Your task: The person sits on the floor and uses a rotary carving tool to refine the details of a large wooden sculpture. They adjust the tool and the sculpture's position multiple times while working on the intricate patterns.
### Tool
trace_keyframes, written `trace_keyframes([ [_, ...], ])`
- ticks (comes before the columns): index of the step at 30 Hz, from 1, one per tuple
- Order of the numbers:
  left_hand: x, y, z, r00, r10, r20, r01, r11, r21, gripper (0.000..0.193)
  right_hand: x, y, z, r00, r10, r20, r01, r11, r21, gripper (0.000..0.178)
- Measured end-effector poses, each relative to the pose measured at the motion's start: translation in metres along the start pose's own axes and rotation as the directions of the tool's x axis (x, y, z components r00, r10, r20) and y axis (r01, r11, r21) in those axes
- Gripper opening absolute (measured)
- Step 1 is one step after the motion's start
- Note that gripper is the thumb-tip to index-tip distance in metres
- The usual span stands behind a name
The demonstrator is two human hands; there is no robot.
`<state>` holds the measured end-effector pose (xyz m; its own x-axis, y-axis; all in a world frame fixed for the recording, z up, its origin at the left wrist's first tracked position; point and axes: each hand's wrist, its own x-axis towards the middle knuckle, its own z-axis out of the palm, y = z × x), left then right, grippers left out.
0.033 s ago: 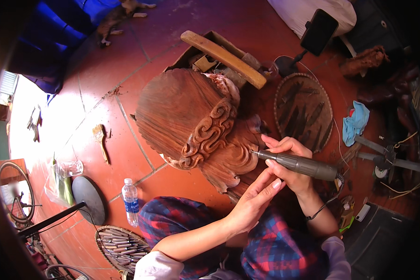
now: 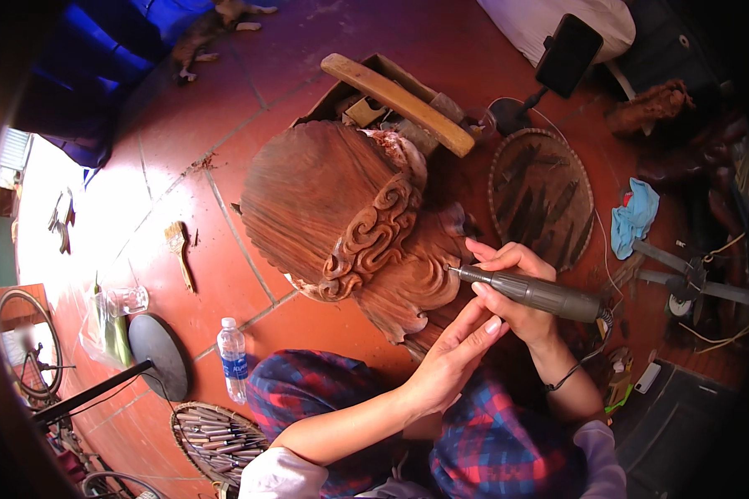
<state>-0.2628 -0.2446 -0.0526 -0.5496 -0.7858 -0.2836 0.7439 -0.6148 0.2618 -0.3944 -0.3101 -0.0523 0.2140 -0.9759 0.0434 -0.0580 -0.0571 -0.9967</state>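
Observation:
A carved reddish-brown wooden piece point(image 2: 316, 200) lies on the floor in front of my knees, with a smooth grained dome, a raised band of scrolls point(image 2: 374, 224) and wavy folds point(image 2: 408, 287) below it. My right hand point(image 2: 528, 279) is closed around a dark, pen-like rotary carving tool point(image 2: 549, 298), whose thin tip meets the folds' right edge. Resting against the right hand, just below the tool, my left hand point(image 2: 458, 349) has its fingers stretched out and holds nothing that I can see. The two hands' overlap hides some fingertips.
Beyond the carving stands a box with a wooden bar point(image 2: 399, 104) across it. A woven tray point(image 2: 576, 154) holds dark slivers. A phone on a stand point(image 2: 569, 55), a blue cloth point(image 2: 634, 218), a brush point(image 2: 179, 254), a water bottle point(image 2: 232, 358) and a basket of chisel-like tools point(image 2: 216, 437) surround me.

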Motion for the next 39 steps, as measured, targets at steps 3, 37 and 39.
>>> trace_keyframes([
  [3, 0.002, -0.001, -0.002, 1.000, -0.011, -0.014, 0.011, 1.000, -0.012, 0.058, -0.001, 0.006, 0.000, 1.000, -0.001, 0.001, 0.001, 1.000, -0.013, 0.014],
  [37, 0.004, -0.003, -0.004, 1.000, 0.009, -0.026, -0.010, 0.999, -0.050, 0.056, -0.001, 0.014, -0.003, 0.992, -0.116, 0.052, 0.119, 0.991, -0.063, 0.013],
  [39, 0.004, -0.002, -0.003, 0.999, 0.003, -0.041, -0.004, 0.999, -0.047, 0.056, -0.001, 0.014, -0.003, 0.993, -0.111, 0.045, 0.113, 0.991, -0.065, 0.013],
])
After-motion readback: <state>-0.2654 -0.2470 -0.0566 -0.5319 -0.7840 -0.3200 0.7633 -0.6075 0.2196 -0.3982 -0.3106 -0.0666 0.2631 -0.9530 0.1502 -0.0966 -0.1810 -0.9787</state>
